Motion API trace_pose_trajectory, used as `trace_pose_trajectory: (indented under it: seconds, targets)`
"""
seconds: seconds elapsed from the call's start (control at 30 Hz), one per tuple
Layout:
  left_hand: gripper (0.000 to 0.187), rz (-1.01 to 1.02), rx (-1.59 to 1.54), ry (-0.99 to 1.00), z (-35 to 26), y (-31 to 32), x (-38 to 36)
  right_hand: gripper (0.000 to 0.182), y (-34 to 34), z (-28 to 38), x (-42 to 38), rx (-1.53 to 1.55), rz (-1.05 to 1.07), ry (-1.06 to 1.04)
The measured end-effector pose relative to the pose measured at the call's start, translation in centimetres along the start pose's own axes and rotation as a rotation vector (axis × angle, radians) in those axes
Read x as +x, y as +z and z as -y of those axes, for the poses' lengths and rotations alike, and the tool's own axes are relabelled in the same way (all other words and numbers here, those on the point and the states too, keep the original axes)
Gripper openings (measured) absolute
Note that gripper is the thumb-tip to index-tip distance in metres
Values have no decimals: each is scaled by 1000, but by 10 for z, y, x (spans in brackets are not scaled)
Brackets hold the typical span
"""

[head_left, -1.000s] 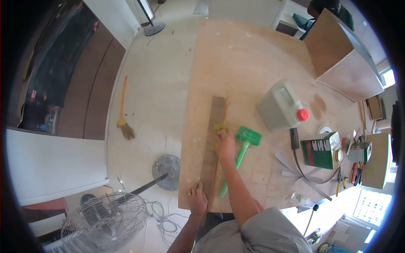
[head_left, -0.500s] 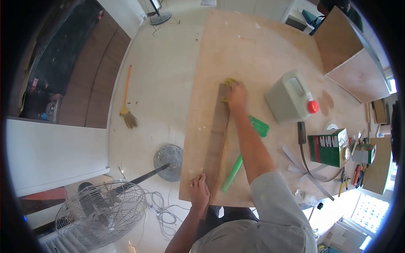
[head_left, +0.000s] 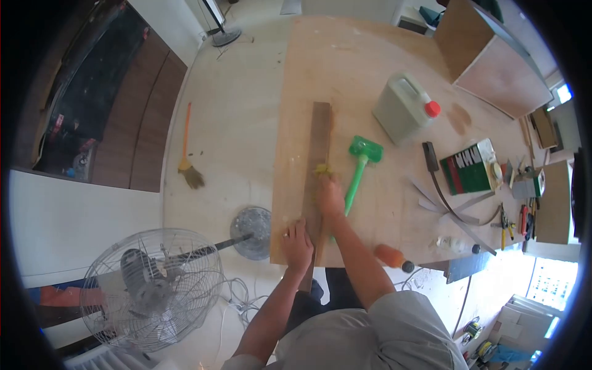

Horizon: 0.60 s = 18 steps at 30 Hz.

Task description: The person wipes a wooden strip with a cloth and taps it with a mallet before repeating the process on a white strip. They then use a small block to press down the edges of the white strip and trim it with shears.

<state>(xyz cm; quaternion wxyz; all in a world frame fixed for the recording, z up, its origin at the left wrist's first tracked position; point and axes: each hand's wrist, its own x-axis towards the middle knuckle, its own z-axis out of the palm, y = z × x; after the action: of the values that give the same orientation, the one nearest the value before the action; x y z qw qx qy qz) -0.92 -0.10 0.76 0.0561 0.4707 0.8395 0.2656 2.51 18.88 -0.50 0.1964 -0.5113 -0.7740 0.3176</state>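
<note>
A long, narrow brown wooden strip [head_left: 319, 132] lies on the workbench, its near end jutting past the front edge. My right hand [head_left: 331, 197] is closed around a crumpled yellow cloth [head_left: 322, 168], pressed against the strip about midway along; most of the cloth is hidden by the fingers. Near the front edge, my left hand [head_left: 297, 245] rests with its fingers laid on the strip's left side. To the right of the strip is a green mallet [head_left: 356, 179], its handle end partly behind my right arm.
A white jug [head_left: 401, 111] with a red cap, a green tin [head_left: 468, 168] and a brush [head_left: 430, 157] occupy the bench's right side. An orange bottle [head_left: 390, 255] lies by the front edge. A wooden box [head_left: 499, 71] stands far right; a fan [head_left: 151, 290] stands left.
My right hand has drawn the cloth along the strip toward me, from its far end to about the middle. My left hand stays on the strip. The view has shifted.
</note>
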Motion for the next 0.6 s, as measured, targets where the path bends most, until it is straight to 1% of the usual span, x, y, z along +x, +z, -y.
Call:
trace_pose_trajectory:
  seconds: [0.07, 0.17, 0.27, 0.37, 0.47, 0.5, 0.6]
  targets:
    - [40, 75, -97, -7, 4, -8, -2, 33, -6, 3, -52, 22, 23, -11]
    - [47, 90, -157, 58, 9, -27, -21, 36, -10, 10, -123, 20, 88, 17]
    - [62, 77, -63, 65, -1, -62, -66, 37, -9, 4, -195, 50, 100, -67]
    - [67, 225, -192, -44, 3, -74, -126, 42, -30, 12, -250, 75, 236, -60]
    - [74, 261, -141, 6, -10, -88, -155, 45, -50, -1, -274, 142, 125, -368]
    - [84, 231, -125, 37, -12, -84, -158, 41, -60, 10, -285, 357, 186, 246]
    - [89, 193, -125, -21, 3, -57, -153, 37, -95, 1, -287, 678, 152, 512]
